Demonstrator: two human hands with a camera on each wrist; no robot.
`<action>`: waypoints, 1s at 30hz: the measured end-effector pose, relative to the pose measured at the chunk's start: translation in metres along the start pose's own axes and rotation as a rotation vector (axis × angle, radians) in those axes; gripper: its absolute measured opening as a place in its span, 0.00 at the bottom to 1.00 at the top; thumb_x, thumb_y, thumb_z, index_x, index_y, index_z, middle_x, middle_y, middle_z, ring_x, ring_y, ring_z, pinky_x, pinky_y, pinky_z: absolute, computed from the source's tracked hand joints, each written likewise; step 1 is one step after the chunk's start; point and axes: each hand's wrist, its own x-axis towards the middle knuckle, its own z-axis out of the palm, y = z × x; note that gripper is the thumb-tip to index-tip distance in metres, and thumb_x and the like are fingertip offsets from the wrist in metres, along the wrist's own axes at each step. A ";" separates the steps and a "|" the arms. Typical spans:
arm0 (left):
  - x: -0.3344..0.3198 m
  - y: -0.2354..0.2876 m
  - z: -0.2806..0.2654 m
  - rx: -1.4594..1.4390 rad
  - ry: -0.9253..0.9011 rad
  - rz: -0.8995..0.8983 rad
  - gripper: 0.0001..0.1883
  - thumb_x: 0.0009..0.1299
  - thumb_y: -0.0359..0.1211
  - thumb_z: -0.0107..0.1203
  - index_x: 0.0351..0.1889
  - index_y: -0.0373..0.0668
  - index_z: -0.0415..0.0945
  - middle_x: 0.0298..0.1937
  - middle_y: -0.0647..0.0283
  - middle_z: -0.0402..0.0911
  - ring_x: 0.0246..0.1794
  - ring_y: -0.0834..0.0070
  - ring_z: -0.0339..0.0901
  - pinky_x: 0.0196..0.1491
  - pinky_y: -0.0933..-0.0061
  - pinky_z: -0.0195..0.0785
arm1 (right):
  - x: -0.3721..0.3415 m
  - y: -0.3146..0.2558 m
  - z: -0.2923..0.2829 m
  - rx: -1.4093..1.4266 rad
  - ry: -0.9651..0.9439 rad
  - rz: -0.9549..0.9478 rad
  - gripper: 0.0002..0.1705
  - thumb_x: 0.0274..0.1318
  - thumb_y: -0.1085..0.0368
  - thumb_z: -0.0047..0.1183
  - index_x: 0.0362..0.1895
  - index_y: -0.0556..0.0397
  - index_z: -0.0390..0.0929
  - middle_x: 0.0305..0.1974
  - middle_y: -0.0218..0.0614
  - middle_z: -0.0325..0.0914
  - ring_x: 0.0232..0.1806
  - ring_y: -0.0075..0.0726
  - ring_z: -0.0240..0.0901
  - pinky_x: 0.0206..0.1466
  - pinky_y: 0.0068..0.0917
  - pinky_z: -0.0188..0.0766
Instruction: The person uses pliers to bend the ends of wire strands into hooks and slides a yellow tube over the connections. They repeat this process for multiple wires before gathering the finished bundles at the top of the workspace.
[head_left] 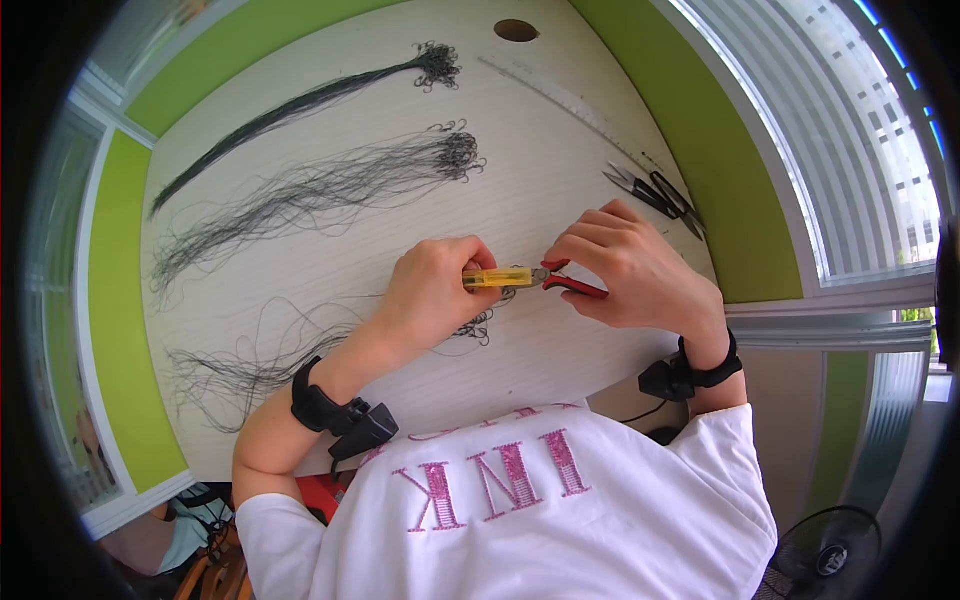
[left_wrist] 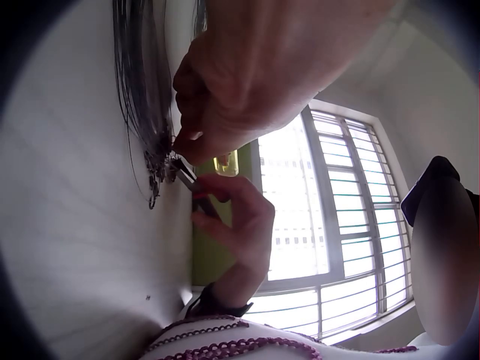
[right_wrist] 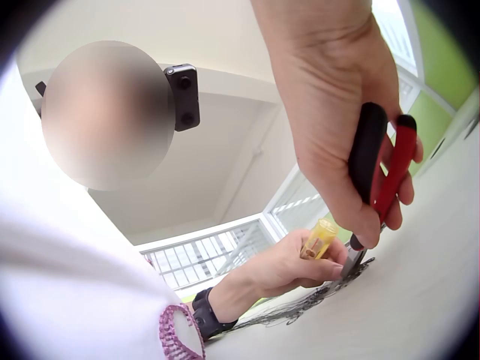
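My left hand point(head_left: 425, 290) grips a yellow translucent tool point(head_left: 500, 278), which shows yellow in the right wrist view as well. Its end meets the metal jaws of red-and-black pliers point(head_left: 578, 288), held by the handles in my right hand point(head_left: 635, 265). In the right wrist view the curled fingers of my right hand point(right_wrist: 330, 127) wrap the red handle point(right_wrist: 397, 169). Below the hands lies a bundle of dark strands with hooks point(head_left: 480, 325), partly hidden by my left hand and forearm. What the fingertips pinch at the plier tips is too small to tell.
Two more hooked bundles, a loose one point(head_left: 330, 190) and a tighter one point(head_left: 300, 105), lie on the white table point(head_left: 560, 170) beyond my left hand. A clear ruler point(head_left: 570, 110), small scissors point(head_left: 640, 190) and black-handled scissors point(head_left: 675, 200) lie at the far right. Green panels point(head_left: 720, 150) border the table.
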 end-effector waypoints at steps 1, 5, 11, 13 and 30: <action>-0.001 -0.001 0.003 0.024 0.033 0.043 0.10 0.54 0.26 0.67 0.31 0.34 0.78 0.24 0.58 0.80 0.23 0.73 0.77 0.30 0.74 0.70 | 0.000 0.000 0.000 -0.001 0.002 0.002 0.17 0.39 0.69 0.66 0.38 0.49 0.78 0.34 0.29 0.80 0.39 0.36 0.75 0.50 0.34 0.65; -0.003 0.002 0.006 0.091 0.139 0.107 0.12 0.52 0.25 0.69 0.30 0.37 0.75 0.26 0.58 0.80 0.24 0.69 0.79 0.29 0.73 0.71 | -0.002 -0.001 0.000 -0.001 0.015 0.027 0.18 0.38 0.69 0.66 0.38 0.49 0.78 0.34 0.29 0.80 0.39 0.37 0.75 0.50 0.34 0.66; -0.006 0.000 0.004 0.327 0.219 0.407 0.13 0.53 0.23 0.68 0.29 0.39 0.72 0.26 0.62 0.78 0.21 0.74 0.77 0.24 0.78 0.68 | -0.003 -0.002 -0.001 0.051 0.026 0.016 0.17 0.38 0.69 0.66 0.38 0.49 0.78 0.35 0.29 0.80 0.40 0.37 0.75 0.50 0.34 0.66; -0.007 -0.003 0.005 0.364 0.228 0.457 0.14 0.50 0.23 0.67 0.29 0.41 0.71 0.26 0.66 0.77 0.21 0.74 0.77 0.23 0.77 0.67 | -0.005 -0.001 -0.003 0.050 0.052 0.033 0.17 0.38 0.69 0.66 0.37 0.49 0.78 0.35 0.29 0.80 0.40 0.36 0.75 0.50 0.34 0.66; -0.034 0.005 -0.055 0.208 0.498 0.359 0.08 0.60 0.20 0.65 0.34 0.37 0.77 0.21 0.70 0.71 0.18 0.86 0.65 0.22 0.84 0.56 | 0.048 -0.016 -0.024 0.898 0.231 0.225 0.20 0.60 0.60 0.54 0.52 0.58 0.76 0.45 0.33 0.77 0.47 0.26 0.70 0.50 0.24 0.66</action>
